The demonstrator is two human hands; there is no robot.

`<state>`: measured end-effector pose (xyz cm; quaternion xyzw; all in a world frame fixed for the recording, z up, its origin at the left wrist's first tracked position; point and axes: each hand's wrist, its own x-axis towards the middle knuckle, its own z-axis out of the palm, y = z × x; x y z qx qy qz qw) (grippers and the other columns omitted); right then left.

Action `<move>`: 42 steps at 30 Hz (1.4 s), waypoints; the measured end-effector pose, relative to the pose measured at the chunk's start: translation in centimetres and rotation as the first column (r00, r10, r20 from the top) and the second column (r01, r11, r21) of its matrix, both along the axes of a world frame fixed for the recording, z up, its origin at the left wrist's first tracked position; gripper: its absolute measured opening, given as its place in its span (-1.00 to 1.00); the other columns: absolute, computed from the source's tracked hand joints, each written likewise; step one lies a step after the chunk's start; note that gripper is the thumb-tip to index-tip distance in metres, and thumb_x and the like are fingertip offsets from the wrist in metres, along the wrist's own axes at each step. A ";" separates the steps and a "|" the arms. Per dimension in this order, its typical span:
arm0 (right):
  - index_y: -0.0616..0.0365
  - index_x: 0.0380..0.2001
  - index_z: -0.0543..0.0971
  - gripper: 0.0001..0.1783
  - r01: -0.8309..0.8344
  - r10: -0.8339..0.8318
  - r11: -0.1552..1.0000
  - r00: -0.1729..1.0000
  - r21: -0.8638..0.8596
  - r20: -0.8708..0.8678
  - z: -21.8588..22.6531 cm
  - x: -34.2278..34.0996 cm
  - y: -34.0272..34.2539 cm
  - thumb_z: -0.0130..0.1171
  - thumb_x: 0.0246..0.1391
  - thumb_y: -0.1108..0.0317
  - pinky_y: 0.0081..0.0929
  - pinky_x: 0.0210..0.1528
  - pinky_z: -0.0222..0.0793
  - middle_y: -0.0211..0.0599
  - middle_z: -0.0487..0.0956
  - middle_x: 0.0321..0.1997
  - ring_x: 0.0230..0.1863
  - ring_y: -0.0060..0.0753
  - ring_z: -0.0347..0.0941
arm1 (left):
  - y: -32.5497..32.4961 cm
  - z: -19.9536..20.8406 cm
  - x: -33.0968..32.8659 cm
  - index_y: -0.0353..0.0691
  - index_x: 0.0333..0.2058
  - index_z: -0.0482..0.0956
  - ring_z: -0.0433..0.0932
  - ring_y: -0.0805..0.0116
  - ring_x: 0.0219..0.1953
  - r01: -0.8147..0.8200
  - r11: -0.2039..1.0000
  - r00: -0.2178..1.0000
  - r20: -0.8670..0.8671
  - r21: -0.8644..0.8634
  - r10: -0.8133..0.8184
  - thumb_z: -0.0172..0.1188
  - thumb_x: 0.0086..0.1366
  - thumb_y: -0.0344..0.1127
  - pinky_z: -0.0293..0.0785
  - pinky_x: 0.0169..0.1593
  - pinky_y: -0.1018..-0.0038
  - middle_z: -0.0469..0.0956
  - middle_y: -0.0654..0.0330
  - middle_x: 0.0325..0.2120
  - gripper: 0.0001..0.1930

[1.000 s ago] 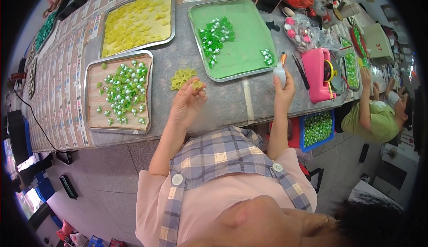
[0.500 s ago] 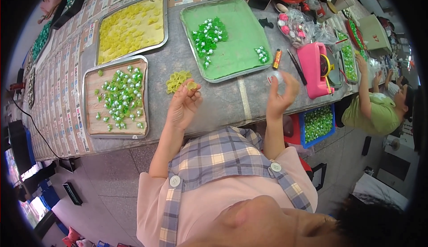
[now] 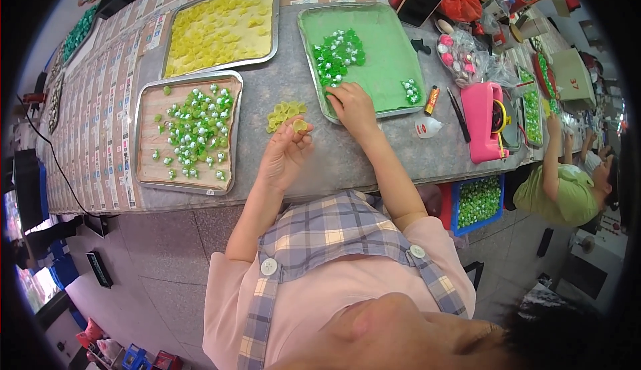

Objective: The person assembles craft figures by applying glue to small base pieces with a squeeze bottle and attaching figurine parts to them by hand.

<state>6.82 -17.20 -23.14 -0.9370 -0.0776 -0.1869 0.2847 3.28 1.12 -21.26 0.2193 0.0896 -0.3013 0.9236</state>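
**Observer:** Fingers of the left hand (image 3: 286, 155) were pinched together on one small yellow petal piece (image 3: 300, 126), held up just beside the loose yellow pile (image 3: 284, 111) on the grey table (image 3: 347, 163). The right hand (image 3: 352, 105) lay on the near edge of the green tray (image 3: 394, 63), its fingertips curled down at the cluster of green beaded pieces (image 3: 338, 51). Whether they had closed on anything could not be told.

**Recorder:** Risks, largest first?

**Observer:** The green tray sat near the table's front, with the right forearm across its rim; a careless pull could likely have shifted it and scattered the cluster. The steel tray of green-and-white pieces (image 3: 189, 133) also lay close to the table edge, so a left-elbow knock might have spilled it. Smallest: the yellow piece was gripped only by fingertips and could have slipped to the floor.

**Recorder:** What was obscured?

**Observer:** The far yellow tray (image 3: 220, 29) bent toward the rim, its contents blurring into one mass. The right fingertips were hidden by the hand's own back. A co-worker in green (image 3: 567, 193) at the right was partly cut off, their hands unclear. Small bottle (image 3: 426, 127) and tube (image 3: 432, 100) contents were unreadable.
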 end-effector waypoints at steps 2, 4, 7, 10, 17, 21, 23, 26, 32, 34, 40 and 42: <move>0.14 -0.45 0.52 -0.82 0.013 -0.013 1.000 1.000 0.018 0.008 0.7 -0.5 -0.3 0.11 -0.26 0.45 -0.46 -0.37 0.27 -0.32 0.42 -0.55 -0.42 -0.30 0.32 | -0.3 0.2 0.2 -0.20 -0.16 0.31 0.40 0.50 -0.38 0.034 0.999 0.999 0.008 0.014 -0.034 0.03 0.12 -0.28 0.36 -0.24 0.56 0.44 0.17 -0.33 -0.70; 0.14 -0.46 0.52 -0.82 0.003 -0.005 0.957 1.000 0.288 0.005 3.3 -2.0 0.4 0.14 -0.27 0.46 -0.50 -0.41 0.28 -0.30 0.46 -0.54 -0.45 -0.32 0.36 | -0.4 0.2 0.1 -0.20 -0.16 0.32 0.40 0.51 -0.38 0.024 0.999 1.000 0.010 0.032 -0.024 0.04 0.11 -0.27 0.35 -0.23 0.56 0.44 0.17 -0.33 -0.69; 0.15 -0.48 0.52 -0.82 -0.103 0.085 0.918 0.994 0.383 0.064 7.1 -4.2 1.3 0.16 -0.30 0.49 -0.52 -0.45 0.29 -0.30 0.49 -0.53 -0.46 -0.34 0.38 | -0.5 0.4 0.1 -0.19 -0.17 0.32 0.39 0.52 -0.39 0.034 0.997 0.999 0.030 0.066 -0.036 0.06 0.10 -0.27 0.34 -0.23 0.56 0.44 0.20 -0.33 -0.69; 0.14 -0.48 0.51 -0.79 -0.217 0.168 0.932 0.968 0.288 0.188 7.9 -5.1 2.0 0.17 -0.35 0.52 -0.51 -0.45 0.30 -0.34 0.48 -0.51 -0.44 -0.36 0.39 | -0.9 0.4 -0.1 -0.18 -0.18 0.34 0.39 0.53 -0.39 0.043 0.994 0.997 0.065 0.096 -0.049 0.07 0.10 -0.27 0.33 -0.22 0.57 0.44 0.25 -0.34 -0.70; 0.13 -0.45 0.51 -0.73 -0.240 0.203 0.968 0.919 0.072 0.337 5.9 -5.5 2.7 0.16 -0.40 0.52 -0.51 -0.44 0.30 -0.38 0.47 -0.41 -0.43 -0.36 0.39 | -1.3 1.1 -0.3 -0.24 -0.23 0.38 0.40 0.53 -0.33 -0.004 0.982 0.992 0.124 0.189 -0.020 0.06 0.10 -0.35 0.34 -0.20 0.57 0.44 0.28 -0.35 -0.76; 0.10 -0.40 0.52 -0.67 -0.231 0.191 0.970 0.913 0.072 0.361 5.7 -5.9 3.1 0.15 -0.42 0.52 -0.50 -0.42 0.31 -0.38 0.47 -0.39 -0.41 -0.35 0.39 | -1.3 1.2 -0.5 -0.30 -0.23 0.41 0.42 0.50 -0.33 -0.093 0.953 0.971 0.236 0.290 0.023 0.07 0.09 -0.37 0.37 -0.20 0.56 0.46 0.25 -0.36 -0.75; 0.08 -0.39 0.52 -0.65 -0.227 0.178 0.969 0.917 0.100 0.357 5.5 -6.1 3.1 0.15 -0.44 0.53 -0.50 -0.40 0.32 -0.38 0.46 -0.37 -0.40 -0.36 0.39 | -1.2 1.4 -0.6 -0.35 -0.21 0.41 0.45 0.46 -0.33 -0.141 0.909 0.944 0.330 0.393 0.004 0.07 0.09 -0.37 0.39 -0.20 0.55 0.47 0.19 -0.35 -0.72; 0.04 -0.36 0.53 -0.61 -0.224 0.172 0.967 0.925 0.121 0.339 5.4 -6.4 3.0 0.15 -0.45 0.53 -0.50 -0.37 0.33 -0.38 0.46 -0.32 -0.36 -0.35 0.37 | -1.1 2.4 -0.7 -0.35 -0.19 0.40 0.46 0.44 -0.30 -0.123 0.908 0.939 0.344 0.402 -0.025 0.07 0.08 -0.38 0.39 -0.19 0.55 0.48 0.15 -0.34 -0.71; 0.02 -0.38 0.55 -0.60 -0.260 0.208 0.961 0.907 0.096 0.366 6.2 -6.7 3.0 0.19 -0.48 0.54 -0.53 -0.34 0.32 -0.35 0.45 -0.25 -0.32 -0.35 0.35 | -0.5 2.6 -0.7 -0.33 -0.19 0.41 0.45 0.45 -0.27 -0.035 0.955 0.950 0.306 0.296 -0.060 0.06 0.06 -0.43 0.37 -0.17 0.57 0.48 0.14 -0.32 -0.72; 0.02 -0.40 0.55 -0.64 -0.283 0.225 0.954 0.896 0.103 0.384 6.4 -6.8 3.0 0.17 -0.45 0.52 -0.51 -0.37 0.32 -0.36 0.45 -0.25 -0.35 -0.36 0.35 | -0.4 2.6 -0.9 -0.33 -0.20 0.42 0.45 0.46 -0.28 -0.038 0.952 0.945 0.321 0.304 -0.065 0.04 0.05 -0.47 0.36 -0.18 0.58 0.48 0.16 -0.33 -0.73; 0.09 -0.43 0.53 -0.71 -0.267 0.196 0.958 0.878 0.106 0.437 6.7 -7.1 2.9 0.19 -0.40 0.50 -0.55 -0.41 0.30 -0.34 0.49 -0.28 -0.37 -0.39 0.39 | -0.8 2.6 -1.5 -0.32 -0.24 0.45 0.43 0.52 -0.29 -0.143 0.934 0.896 0.443 0.329 -0.019 0.01 0.01 -0.59 0.34 -0.19 0.60 0.48 0.23 -0.35 -0.72; 0.11 -0.43 0.53 -0.71 -0.271 0.203 0.958 0.874 0.096 0.442 6.9 -7.2 2.8 0.19 -0.40 0.50 -0.56 -0.41 0.29 -0.34 0.49 -0.28 -0.37 -0.39 0.39 | -0.8 2.8 -1.7 -0.32 -0.25 0.46 0.42 0.53 -0.29 -0.187 0.926 0.877 0.480 0.329 0.006 0.01 0.00 -0.61 0.34 -0.19 0.60 0.48 0.24 -0.35 -0.72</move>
